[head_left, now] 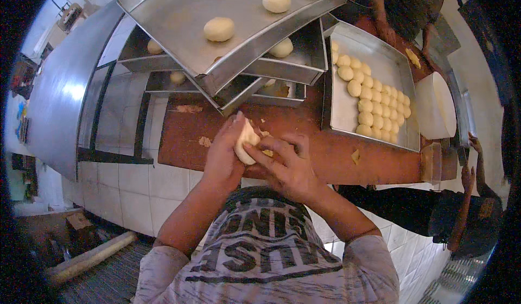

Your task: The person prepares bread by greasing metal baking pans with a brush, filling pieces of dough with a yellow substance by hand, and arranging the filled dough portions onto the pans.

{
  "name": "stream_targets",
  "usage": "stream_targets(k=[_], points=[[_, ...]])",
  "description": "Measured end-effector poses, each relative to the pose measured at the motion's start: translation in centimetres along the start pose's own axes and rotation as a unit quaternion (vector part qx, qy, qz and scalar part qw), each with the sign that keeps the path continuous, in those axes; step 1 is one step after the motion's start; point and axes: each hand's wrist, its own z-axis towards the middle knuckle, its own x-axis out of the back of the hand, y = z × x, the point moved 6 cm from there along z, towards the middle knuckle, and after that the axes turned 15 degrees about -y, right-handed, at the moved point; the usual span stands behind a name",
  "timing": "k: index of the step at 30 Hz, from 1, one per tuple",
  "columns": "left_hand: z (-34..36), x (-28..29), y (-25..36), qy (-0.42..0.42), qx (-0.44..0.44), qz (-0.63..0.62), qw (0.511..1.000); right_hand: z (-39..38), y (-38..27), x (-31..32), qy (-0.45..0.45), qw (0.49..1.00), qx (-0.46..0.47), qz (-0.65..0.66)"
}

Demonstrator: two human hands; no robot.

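In front of my chest, above the near edge of the reddish-brown table (304,165), I hold a piece of pale dough (247,147). My left hand (225,147) is cupped around its left side. The fingers of my right hand (285,165) press on the dough from the right, with a bit of yellowish filling (267,152) showing by the fingertips. Straight ahead, stacked metal trays hold spaced dough balls; the top tray (244,49) carries a few in a row. To the right, another metal tray (342,114) holds many small round dough balls set close together.
A white tub (436,106) stands at the table's right end, near a clear plastic container (431,163). Two other people work nearby, one (404,5) at the far side and one (461,211) at the right. A steel surface (73,87) lies at the left.
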Motion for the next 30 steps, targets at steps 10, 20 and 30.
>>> stream_targets(k=[10, 20, 30], points=[[-1.2, -1.4, -0.9, -0.027, 0.004, 0.419, 0.908, -0.8, 5.7, -1.3, 0.014, 0.868, -0.197, 0.455], [-1.6, -0.5, -1.4, -0.015, -0.007, 0.428, 0.904, -0.4, 5.3, -0.6, 0.034, 0.897, -0.133, 0.421], [0.3, 0.2, -0.7, -0.146, 0.173, 0.384, 0.895, 0.3, 0.8, 1.2, -0.084, 0.972, 0.018, 0.221]])
